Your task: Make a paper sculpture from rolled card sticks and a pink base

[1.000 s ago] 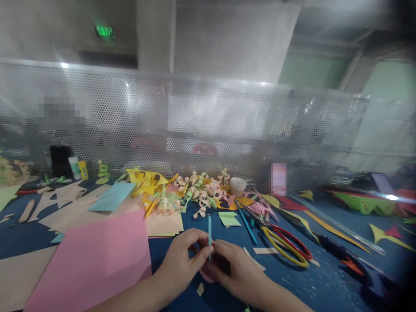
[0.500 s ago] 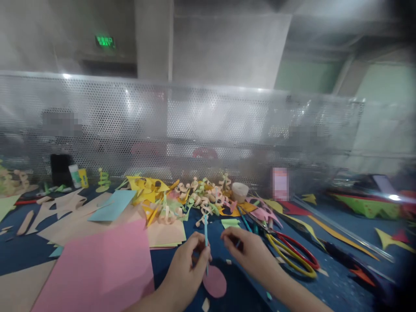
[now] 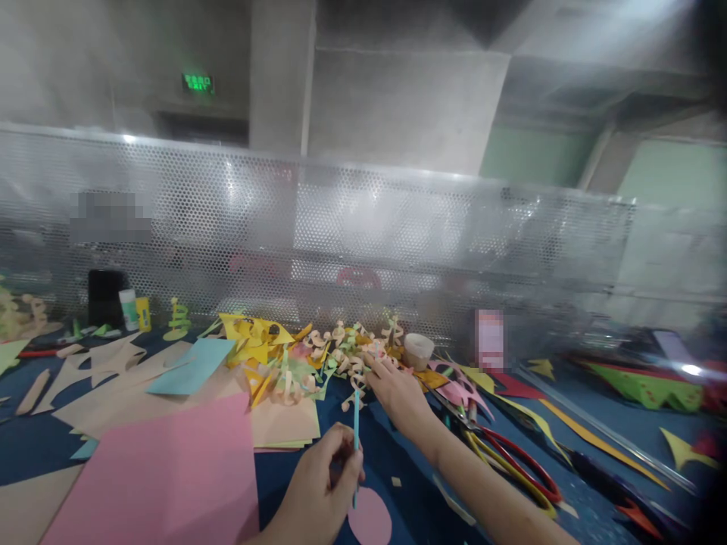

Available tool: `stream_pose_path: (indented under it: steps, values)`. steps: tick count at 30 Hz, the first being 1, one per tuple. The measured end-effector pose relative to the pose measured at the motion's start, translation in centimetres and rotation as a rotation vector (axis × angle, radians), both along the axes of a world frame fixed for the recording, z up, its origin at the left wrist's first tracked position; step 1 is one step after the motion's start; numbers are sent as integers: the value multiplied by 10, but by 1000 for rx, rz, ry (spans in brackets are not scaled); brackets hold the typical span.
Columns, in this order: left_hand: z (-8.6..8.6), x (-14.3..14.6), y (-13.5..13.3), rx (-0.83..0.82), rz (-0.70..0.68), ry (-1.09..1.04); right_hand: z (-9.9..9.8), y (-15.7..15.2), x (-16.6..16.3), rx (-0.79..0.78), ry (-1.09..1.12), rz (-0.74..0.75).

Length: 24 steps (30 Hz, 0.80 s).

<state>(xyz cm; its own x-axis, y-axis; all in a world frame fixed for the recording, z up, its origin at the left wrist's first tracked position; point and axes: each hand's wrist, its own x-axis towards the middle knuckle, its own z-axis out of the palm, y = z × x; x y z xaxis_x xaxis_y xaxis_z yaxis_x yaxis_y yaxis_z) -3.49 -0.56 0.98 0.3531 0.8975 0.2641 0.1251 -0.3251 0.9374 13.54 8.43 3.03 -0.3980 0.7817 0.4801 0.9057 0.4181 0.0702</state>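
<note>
My left hand (image 3: 323,481) is closed round a thin blue stick (image 3: 356,424), held upright near the bottom middle. A small pink paper circle (image 3: 370,518) lies on the blue table just right of that hand. My right hand (image 3: 394,386) is stretched forward with fingers apart, its tips at the pile of curled paper strips (image 3: 341,352). It holds nothing that I can see.
A large pink sheet (image 3: 164,477) lies at the left, with tan and light blue sheets (image 3: 190,367) behind it. Red and yellow scissors (image 3: 511,462) lie at the right. A small white cup (image 3: 419,350) stands by the perforated metal screen (image 3: 341,235). A glue bottle (image 3: 128,309) stands far left.
My right hand left the stick and moved forward from near my left hand to the pile of curled strips. The pink circle now lies on the table. My left hand kept the stick.
</note>
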Motion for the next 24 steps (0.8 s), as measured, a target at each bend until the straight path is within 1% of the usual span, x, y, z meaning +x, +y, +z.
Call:
stream_pose_path:
  steps: [5,8,11,14,20,24]
  values:
    - [-1,-1,0,-22,20,-23,11,0,0,-11,221,-64]
    - [-2,0,1,-19,41,-24,16,5,-3,-61,399,-80]
    - [-3,0,2,-24,39,-37,16,13,-9,-152,562,-52]
    - [-3,1,3,-35,37,-37,11,21,-14,-225,684,-36]
    - [3,1,0,-29,40,0,-4,28,-15,-293,773,-63]
    - [4,0,-1,-21,27,12,-5,24,-12,-318,805,-35]
